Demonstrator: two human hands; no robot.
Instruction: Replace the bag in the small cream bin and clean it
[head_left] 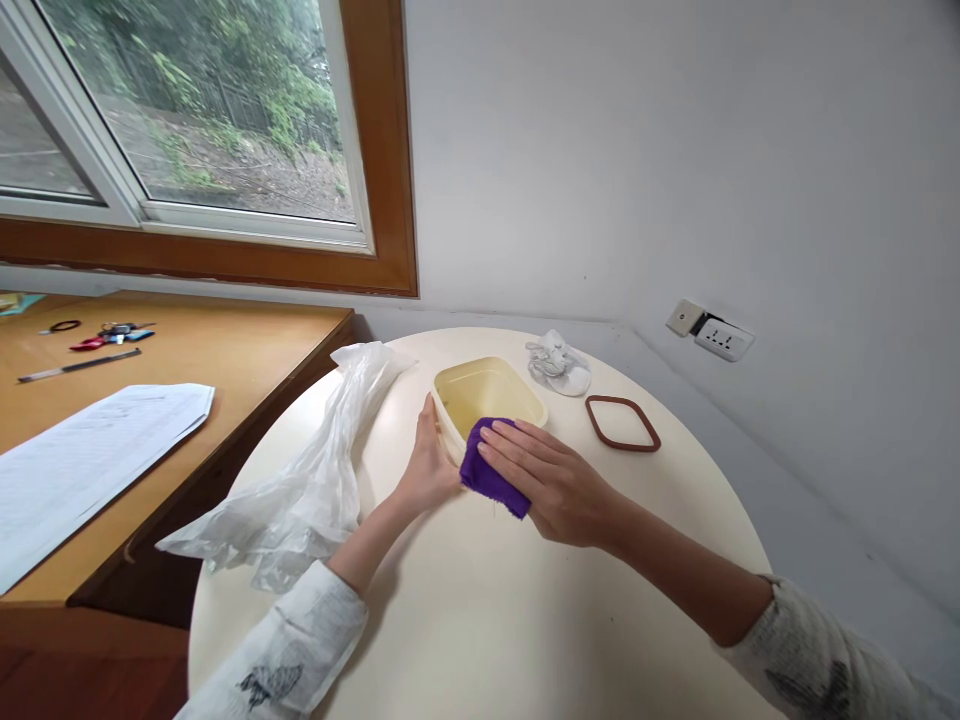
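Observation:
A pale yellow square plastic container (480,385) stands on the round cream table, its open top facing up and toward me. My left hand (431,460) grips its left side, the thumb or a finger along the wall. A folded purple cloth (495,480) lies under the fingers of my right hand (559,485), which presses it against the container's near side and rim. The cloth hides that near part of the container. To the right lies a brown rounded-square ring (622,423), apart from both hands.
A crumpled clear plastic bag (322,470) spreads over the table's left side. Behind the container sits a crumpled white bundle (559,362). On the wooden desk (292,330) at left are papers (97,460), a pen (79,366) and keys (120,332). A wall socket (724,339) is at right.

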